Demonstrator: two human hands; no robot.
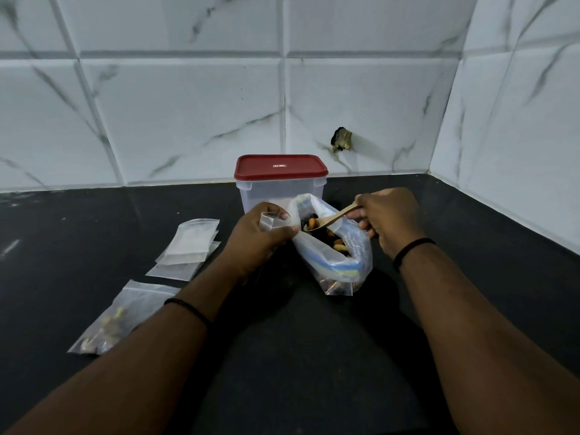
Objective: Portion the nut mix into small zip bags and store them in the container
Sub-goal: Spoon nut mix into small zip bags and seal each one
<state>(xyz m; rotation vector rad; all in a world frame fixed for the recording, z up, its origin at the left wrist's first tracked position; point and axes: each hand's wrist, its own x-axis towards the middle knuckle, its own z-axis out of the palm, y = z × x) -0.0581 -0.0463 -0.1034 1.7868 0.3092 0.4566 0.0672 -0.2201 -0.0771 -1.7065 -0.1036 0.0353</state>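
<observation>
A large clear zip bag of nut mix (pixel 340 255) stands open on the black counter (pixel 298 356). My right hand (pixel 387 222) grips a wooden spoon (pixel 332 218) whose bowl, loaded with nuts, is inside the big bag's mouth. My left hand (pixel 257 238) pinches a small empty zip bag (pixel 272 221) right beside the big bag's opening. Behind them stands the clear container (pixel 251 196) with its red lid (pixel 281 167) on. One filled small bag (pixel 116 318) lies at the left.
A loose stack of empty small zip bags (pixel 188 246) lies left of my left hand. White marble-look tiled walls meet in a corner at the back right. A dark metal stub (pixel 341 140) sticks out of the back wall.
</observation>
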